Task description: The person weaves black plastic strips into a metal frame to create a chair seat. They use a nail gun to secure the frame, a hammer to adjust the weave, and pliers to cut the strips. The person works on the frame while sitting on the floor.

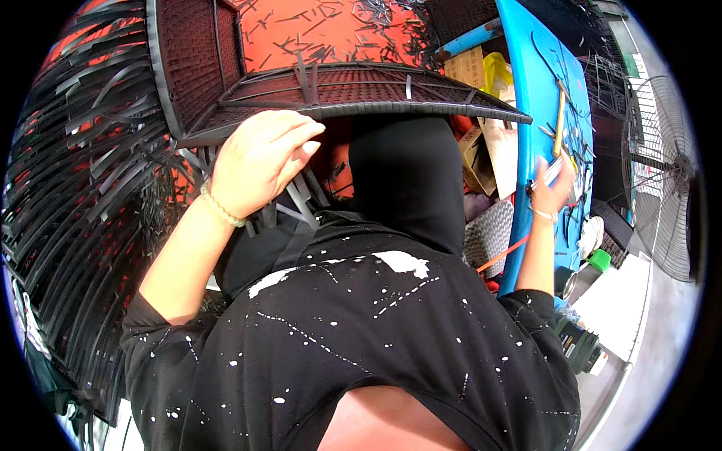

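A dark woven wicker panel [338,86] on a black frame crosses in front of me, above my knees. My left hand [263,154] is at its near rim, fingers bent and drawn together toward the thumb. Anything between those fingertips is too small to tell. Loose flat plastic strips [297,199] hang just below this hand. Off to the right, my right hand [550,192] is over the blue table, curled around a small whitish, shiny item [555,171] whose kind I cannot make out. Beside it lies a hammer [559,120] with a yellowish handle.
Many long dark strips [83,195] hang at the left. Strip scraps litter the red surface [278,30] beyond the panel. The blue table [530,83] carries more scraps. Cardboard boxes [475,161] stand between my leg and the table; a large fan [677,165] is at the far right.
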Available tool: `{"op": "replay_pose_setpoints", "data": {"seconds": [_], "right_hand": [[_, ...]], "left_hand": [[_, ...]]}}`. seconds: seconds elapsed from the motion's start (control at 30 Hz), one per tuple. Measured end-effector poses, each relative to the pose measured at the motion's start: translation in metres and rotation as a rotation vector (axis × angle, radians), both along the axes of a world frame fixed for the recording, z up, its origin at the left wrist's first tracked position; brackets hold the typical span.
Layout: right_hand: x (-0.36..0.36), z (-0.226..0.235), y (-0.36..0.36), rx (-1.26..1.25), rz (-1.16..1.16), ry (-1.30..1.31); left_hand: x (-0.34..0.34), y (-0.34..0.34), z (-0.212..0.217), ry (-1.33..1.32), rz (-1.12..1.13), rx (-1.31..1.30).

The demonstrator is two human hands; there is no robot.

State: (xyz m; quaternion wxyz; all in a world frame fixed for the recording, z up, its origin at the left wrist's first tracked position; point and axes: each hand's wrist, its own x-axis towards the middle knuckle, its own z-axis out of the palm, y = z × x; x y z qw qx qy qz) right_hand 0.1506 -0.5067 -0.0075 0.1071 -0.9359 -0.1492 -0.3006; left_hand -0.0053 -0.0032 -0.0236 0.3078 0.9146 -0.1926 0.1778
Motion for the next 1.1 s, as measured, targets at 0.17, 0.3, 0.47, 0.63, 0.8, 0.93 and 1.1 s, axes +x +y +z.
{"op": "replay_pose_setpoints", "data": {"seconds": [0.17,0.3,0.47,0.63,0.8,0.93,1.1], "right_hand": [[0.009,0.015,0.205,-0.011,0.766,0.338],[0.007,0.001,0.297,-0.233,0.961,0.629],[-0.008,-0.004,0.343,-0.554,0.702,0.906],[-0.009,-0.026,0.343,-0.535,0.627,0.856],[-0.011,-0.025,0.340,-0.580,0.611,0.824],[-0.011,-0.022,0.341,-0.615,0.591,0.841],[-0.014,-0.025,0.342,-0.603,0.571,0.830]], "left_hand": [[0.015,-0.005,0.015,0.282,-0.084,-0.171],[0.033,-0.008,0.022,0.599,-0.086,-0.556],[0.047,-0.021,0.008,0.744,0.050,-0.995],[0.029,-0.055,0.015,0.598,0.303,-0.857],[0.002,-0.063,0.040,0.663,0.268,-0.803],[-0.003,-0.064,0.055,0.677,0.217,-0.789],[-0.004,-0.063,0.064,0.627,0.146,-0.703]]}}
